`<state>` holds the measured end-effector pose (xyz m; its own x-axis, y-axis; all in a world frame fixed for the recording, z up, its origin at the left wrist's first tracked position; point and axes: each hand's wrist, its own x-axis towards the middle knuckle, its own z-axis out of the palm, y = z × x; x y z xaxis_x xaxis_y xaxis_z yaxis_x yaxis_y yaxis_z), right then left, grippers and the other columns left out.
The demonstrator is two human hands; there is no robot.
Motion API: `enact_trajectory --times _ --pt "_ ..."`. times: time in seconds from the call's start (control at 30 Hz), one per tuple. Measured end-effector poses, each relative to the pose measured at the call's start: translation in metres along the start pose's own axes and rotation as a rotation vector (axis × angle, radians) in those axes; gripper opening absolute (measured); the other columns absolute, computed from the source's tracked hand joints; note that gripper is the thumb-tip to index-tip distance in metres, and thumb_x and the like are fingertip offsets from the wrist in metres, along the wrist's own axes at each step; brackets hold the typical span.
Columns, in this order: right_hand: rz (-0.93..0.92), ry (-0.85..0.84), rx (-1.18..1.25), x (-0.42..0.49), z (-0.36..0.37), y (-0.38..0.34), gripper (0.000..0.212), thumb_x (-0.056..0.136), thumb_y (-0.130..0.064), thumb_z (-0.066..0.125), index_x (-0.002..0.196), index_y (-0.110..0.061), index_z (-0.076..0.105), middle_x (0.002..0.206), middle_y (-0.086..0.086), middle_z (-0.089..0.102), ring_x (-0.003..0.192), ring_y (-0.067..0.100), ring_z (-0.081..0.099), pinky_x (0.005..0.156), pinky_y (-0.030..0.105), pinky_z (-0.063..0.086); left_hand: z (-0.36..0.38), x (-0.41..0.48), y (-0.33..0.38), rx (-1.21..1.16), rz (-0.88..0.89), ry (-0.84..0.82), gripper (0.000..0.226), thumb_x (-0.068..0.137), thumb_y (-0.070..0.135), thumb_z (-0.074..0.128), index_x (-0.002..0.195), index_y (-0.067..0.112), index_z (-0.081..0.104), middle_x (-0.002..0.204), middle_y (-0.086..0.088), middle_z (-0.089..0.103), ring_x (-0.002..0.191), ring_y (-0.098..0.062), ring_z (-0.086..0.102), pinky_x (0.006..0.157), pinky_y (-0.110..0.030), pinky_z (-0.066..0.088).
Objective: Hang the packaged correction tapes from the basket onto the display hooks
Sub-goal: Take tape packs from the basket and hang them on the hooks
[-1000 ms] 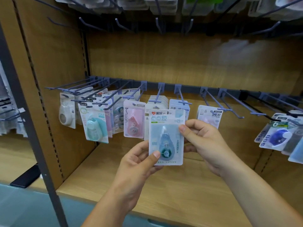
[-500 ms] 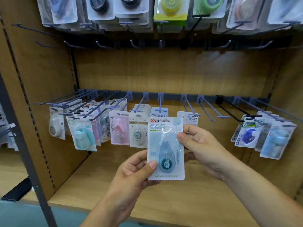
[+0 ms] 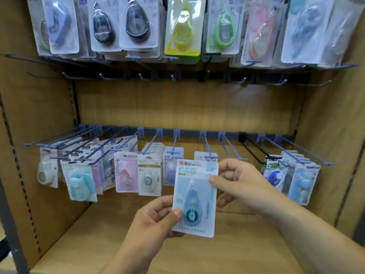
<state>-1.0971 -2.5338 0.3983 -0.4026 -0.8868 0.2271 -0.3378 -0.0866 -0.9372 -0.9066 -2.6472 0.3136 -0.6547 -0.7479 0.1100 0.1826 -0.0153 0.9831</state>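
Observation:
A pale blue correction tape package [image 3: 195, 198] with a teal dispenser is held upright in front of the lower hook row. My left hand [image 3: 156, 220] pinches its lower left corner with thumb on the front. My right hand [image 3: 237, 182] grips its upper right edge. Just behind the package's top, a hook [image 3: 207, 148] carries a white pack; the hook to its right [image 3: 233, 149] is bare. The basket is not in view.
The lower rail holds several hooks with packs at the left [image 3: 81, 182] and right [image 3: 302, 184]. An upper row of hanging packs [image 3: 183, 28] fills the top. A wooden shelf board [image 3: 227, 254] lies below; side panels close in both sides.
The view has tilted upward, showing the upper row of packs fully. Both hands keep hold of the package, which sits at about the same height before the middle hooks.

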Motion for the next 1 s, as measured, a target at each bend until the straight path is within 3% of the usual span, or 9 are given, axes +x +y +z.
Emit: enact_trajectory --times 0.2,0.27,0.4,0.47,0.57,0.7,0.83,1.0 --pt "-0.038 0.217 -0.021 -0.003 -0.057 -0.039 0.014 0.106 -0.019 0.055 0.114 -0.008 0.054 0.094 0.0 0.081 0.09 0.015 0.078 0.068 0.04 0.062 0.062 0.028 0.055 0.051 0.123 0.086 0.024 0.088 0.003 0.078 0.1 0.002 0.057 0.087 -0.016 0.077 0.077 -0.021 0.077 0.065 -0.039 0.065" --pt "-0.083 0.282 -0.008 0.0 -0.074 -0.05 0.015 0.107 -0.022 0.054 0.114 -0.009 0.053 0.095 0.0 0.081 0.089 0.016 0.078 0.066 0.038 0.059 0.087 0.035 0.073 0.11 0.201 0.051 0.029 0.085 0.004 0.081 0.097 0.003 0.055 0.086 -0.007 0.078 0.077 -0.018 0.077 0.062 -0.032 0.063" --pt "-0.177 0.389 -0.014 0.012 -0.105 -0.072 0.008 0.106 -0.023 0.057 0.108 -0.016 0.055 0.096 -0.002 0.081 0.086 0.013 0.078 0.061 0.029 0.06 0.129 0.052 0.102 0.302 0.368 0.009 0.041 0.082 0.017 0.088 0.11 0.03 0.062 0.102 0.012 0.074 0.083 -0.004 0.072 0.067 -0.02 0.057" --pt "-0.22 0.437 0.004 0.023 -0.117 -0.08 0.005 0.105 -0.02 0.057 0.106 -0.016 0.055 0.096 -0.002 0.08 0.084 0.012 0.078 0.056 0.025 0.057 0.142 0.065 0.113 0.346 0.441 -0.012 0.052 0.085 0.016 0.085 0.123 0.039 0.058 0.104 0.013 0.071 0.085 -0.002 0.071 0.07 -0.021 0.06" --pt "-0.259 0.519 0.03 0.041 -0.136 -0.085 0.003 0.106 -0.019 0.057 0.107 -0.016 0.055 0.095 0.001 0.08 0.083 0.014 0.078 0.056 0.03 0.059 0.158 0.086 0.125 0.422 0.524 -0.081 0.068 0.091 0.014 0.08 0.143 0.044 0.048 0.109 0.014 0.071 0.087 0.0 0.072 0.074 -0.022 0.061" --pt "-0.283 0.629 0.031 0.059 -0.158 -0.085 0.002 0.106 -0.019 0.056 0.108 -0.019 0.055 0.096 0.0 0.077 0.082 0.012 0.077 0.056 0.028 0.06 0.182 0.118 0.133 0.474 0.546 -0.123 0.07 0.095 0.015 0.075 0.152 0.041 0.044 0.117 0.02 0.066 0.091 0.004 0.068 0.075 -0.011 0.054" --pt "-0.224 0.675 0.0 0.07 -0.174 -0.072 0.009 0.106 -0.022 0.056 0.115 -0.02 0.054 0.107 -0.003 0.074 0.091 0.013 0.075 0.059 0.03 0.062 0.196 0.136 0.129 0.504 0.544 -0.145 0.071 0.096 0.016 0.074 0.154 0.042 0.043 0.121 0.017 0.065 0.107 -0.008 0.07 0.086 -0.021 0.06" --pt "-0.268 0.64 -0.042 0.08 -0.184 -0.064 0.021 0.106 -0.021 0.057 0.126 -0.025 0.053 0.103 -0.001 0.075 0.097 0.015 0.075 0.061 0.029 0.061 0.203 0.146 0.126 0.502 0.576 -0.107 0.066 0.097 0.016 0.072 0.151 0.043 0.046 0.102 0.026 0.061 0.079 0.012 0.062 0.07 -0.007 0.051"
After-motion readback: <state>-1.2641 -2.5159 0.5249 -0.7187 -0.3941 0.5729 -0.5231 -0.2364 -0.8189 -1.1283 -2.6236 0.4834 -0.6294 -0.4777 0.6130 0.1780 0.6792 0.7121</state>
